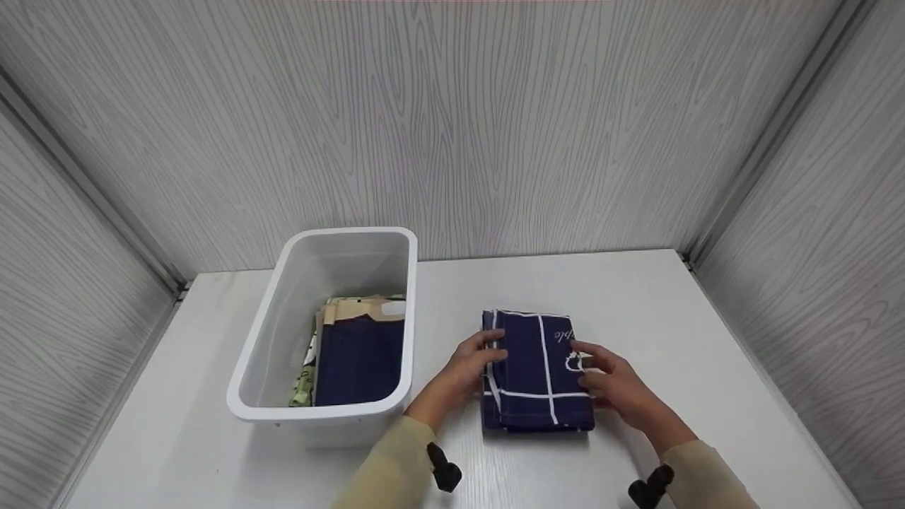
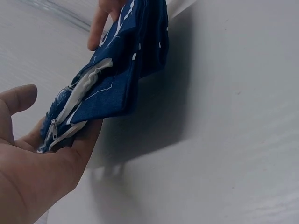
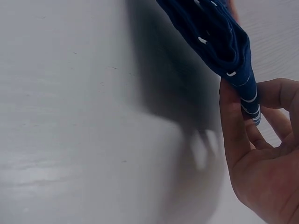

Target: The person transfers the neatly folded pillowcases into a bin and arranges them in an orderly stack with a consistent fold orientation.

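Both hands hold a folded navy cushion cover point(image 1: 523, 367) with white lines and white lettering, raised over the white table. My left hand point(image 1: 470, 364) is at its left edge; in the left wrist view its fingers point(image 2: 86, 140) reach under the cloth, beside a white zip point(image 2: 54, 129), with the thumb above. At the right edge, my right hand point(image 1: 615, 378) pinches the folded layers. The right wrist view shows its thumb and fingers point(image 3: 233, 135) on opposite faces of the cushion cover point(image 3: 205, 37).
To the left stands a white plastic bin point(image 1: 322, 412) holding folded cloths point(image 1: 359, 360) in navy, tan and green, stacked in its near part. Wood-grain panels point(image 1: 452, 127) enclose the table point(image 1: 657, 304) at the back and both sides.
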`<state>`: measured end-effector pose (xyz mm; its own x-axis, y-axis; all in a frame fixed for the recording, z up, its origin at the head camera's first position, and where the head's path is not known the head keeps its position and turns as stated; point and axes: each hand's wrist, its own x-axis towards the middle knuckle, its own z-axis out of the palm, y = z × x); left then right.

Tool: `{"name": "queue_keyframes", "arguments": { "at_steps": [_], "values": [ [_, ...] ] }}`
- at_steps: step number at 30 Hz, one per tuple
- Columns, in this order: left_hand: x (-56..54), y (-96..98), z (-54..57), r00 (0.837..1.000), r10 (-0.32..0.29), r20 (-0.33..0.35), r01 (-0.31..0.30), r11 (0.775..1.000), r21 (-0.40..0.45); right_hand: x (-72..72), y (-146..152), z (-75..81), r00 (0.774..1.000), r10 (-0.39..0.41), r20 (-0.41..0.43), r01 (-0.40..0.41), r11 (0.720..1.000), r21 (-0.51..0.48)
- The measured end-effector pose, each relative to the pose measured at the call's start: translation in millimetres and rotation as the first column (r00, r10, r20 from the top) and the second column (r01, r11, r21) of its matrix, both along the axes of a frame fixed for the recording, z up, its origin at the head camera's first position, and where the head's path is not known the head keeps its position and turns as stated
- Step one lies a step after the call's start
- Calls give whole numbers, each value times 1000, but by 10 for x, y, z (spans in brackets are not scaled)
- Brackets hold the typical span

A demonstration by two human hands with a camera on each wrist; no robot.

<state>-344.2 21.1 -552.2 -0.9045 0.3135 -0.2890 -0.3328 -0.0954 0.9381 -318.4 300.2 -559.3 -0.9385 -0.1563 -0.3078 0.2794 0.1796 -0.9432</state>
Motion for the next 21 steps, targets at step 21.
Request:
{"name": "queue_keyframes", "arguments": {
  "at_steps": [21],
  "values": [
    [19,2,115,995,-48,-89,40,995,-95,57,120,160,998,46,-32,-46,999,2]
  ]
}}
